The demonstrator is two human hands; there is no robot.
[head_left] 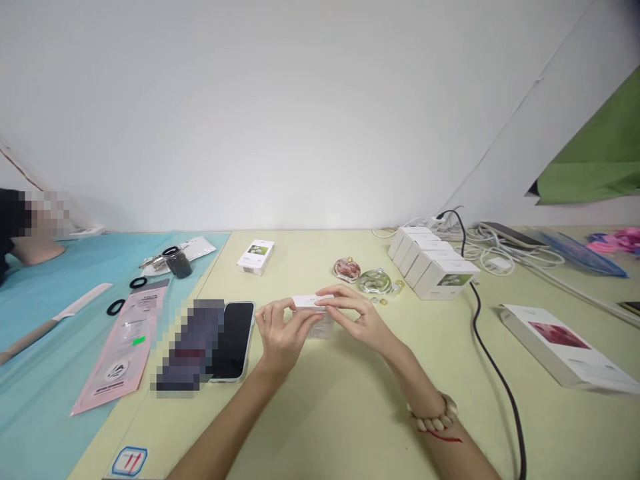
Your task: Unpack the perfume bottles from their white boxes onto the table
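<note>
Both hands meet over the middle of the yellow-green table [320, 413] around a small white box [309, 303]. My left hand [281, 330] grips its left end, thumb and fingers closed round it. My right hand [356, 316] holds the right end, fingers curled over the top; a beaded bracelet [436, 415] is on that wrist. Just behind the box lie a pink round glass bottle [347, 269], a clear round glass bottle [375, 281] and small gold caps [383, 301].
A phone [234, 340] lies face up left of my hands. A lone white box [256, 256] sits behind, a row of white boxes [431, 261] to the right, with a black cable [493, 367], white chargers and a flat box [563, 345]. Pink pouch [123, 347], knife [53, 320] on blue cloth; another person far left.
</note>
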